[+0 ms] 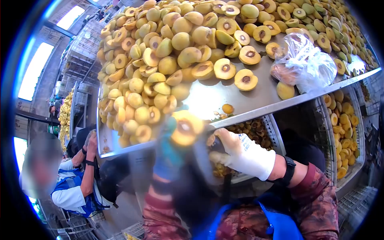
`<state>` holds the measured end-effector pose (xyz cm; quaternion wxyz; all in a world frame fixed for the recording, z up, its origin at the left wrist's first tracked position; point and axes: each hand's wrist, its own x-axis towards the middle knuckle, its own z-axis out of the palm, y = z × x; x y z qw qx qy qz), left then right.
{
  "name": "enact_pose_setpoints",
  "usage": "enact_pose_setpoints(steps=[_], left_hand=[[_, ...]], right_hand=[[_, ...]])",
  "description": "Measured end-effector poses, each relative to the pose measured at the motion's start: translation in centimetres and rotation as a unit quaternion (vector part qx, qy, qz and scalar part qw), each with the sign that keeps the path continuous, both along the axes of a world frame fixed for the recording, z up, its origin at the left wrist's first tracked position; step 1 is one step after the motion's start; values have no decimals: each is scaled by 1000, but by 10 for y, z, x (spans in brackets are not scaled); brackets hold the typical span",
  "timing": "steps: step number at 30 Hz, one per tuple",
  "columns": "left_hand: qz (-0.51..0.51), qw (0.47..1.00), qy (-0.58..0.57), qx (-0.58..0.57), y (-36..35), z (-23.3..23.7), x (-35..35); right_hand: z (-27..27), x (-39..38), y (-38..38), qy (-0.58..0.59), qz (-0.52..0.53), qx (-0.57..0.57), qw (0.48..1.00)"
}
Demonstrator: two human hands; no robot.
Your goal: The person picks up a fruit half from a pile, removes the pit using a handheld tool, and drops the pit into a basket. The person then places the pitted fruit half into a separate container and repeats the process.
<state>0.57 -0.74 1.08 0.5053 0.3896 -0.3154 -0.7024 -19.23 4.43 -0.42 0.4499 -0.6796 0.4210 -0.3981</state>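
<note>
My left hand (165,154), in a blue-green glove and blurred by motion, holds a halved yellow peach (186,129) with its cut face and brown centre toward me. Close on its right, my right hand (246,154) wears a white glove with yellow-stained fingers. Those fingers curl around a dark, blurred tool (218,145) whose working end I cannot make out. Both hands are at the front edge of a metal table (256,106). Beyond them, a large heap of halved peaches (180,44) covers much of the table, many showing brown pits.
A clear plastic bag (306,66) with something orange-brown inside lies on the table's right. Below the edge stand a crate (276,134) of small brownish-yellow pieces and another crate (357,160) of peach halves. A person (76,184) in a blue vest sits at the left.
</note>
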Motion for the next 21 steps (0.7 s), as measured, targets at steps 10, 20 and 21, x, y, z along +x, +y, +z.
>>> enact_pose_setpoints(steps=[10,20,21], left_hand=[[-51,985,-115,-118,10,-2,-32],[-47,985,-70,-149,11,-13,-47],[-49,985,-65,-149,11,-13,-48]], right_hand=[[-2,-6,-2,85,-59,-7,995],[-5,-10,-1,68,-60,23,996],[-3,-11,0,59,-60,32,996]])
